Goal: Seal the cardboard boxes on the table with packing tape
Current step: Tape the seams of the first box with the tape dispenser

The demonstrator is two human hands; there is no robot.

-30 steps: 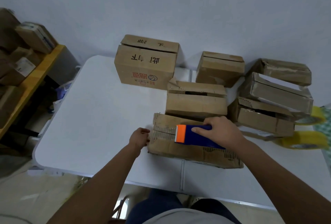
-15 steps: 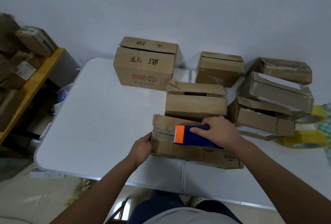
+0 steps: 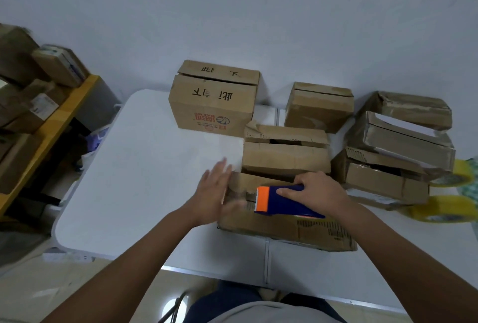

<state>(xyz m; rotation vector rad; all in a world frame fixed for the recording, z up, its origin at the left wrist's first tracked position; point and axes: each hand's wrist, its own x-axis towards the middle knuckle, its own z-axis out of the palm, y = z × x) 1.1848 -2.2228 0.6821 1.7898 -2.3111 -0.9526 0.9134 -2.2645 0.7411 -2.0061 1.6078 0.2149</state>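
A flat cardboard box [image 3: 284, 227] lies near the front edge of the white table [image 3: 134, 183]. My right hand [image 3: 315, 190] grips a blue tape dispenser with an orange head [image 3: 282, 202] that rests on the box top. My left hand [image 3: 212, 193] is spread flat with straight fingers at the box's left end, blurred by motion. Whether it touches the cardboard I cannot tell. Several more cardboard boxes stand behind, among them a flap-open one [image 3: 284, 152] right behind the flat box and a large printed one [image 3: 214, 100].
Worn boxes [image 3: 395, 147] are stacked at the right, with two yellow tape rolls [image 3: 445, 209] beside them. A smaller box [image 3: 319, 108] stands by the wall. At the left, a wooden shelf [image 3: 51, 126] holds more cartons.
My left hand has let go of the box's left end, opened flat and risen a little. My right hand and the dispenser stayed on the box top.
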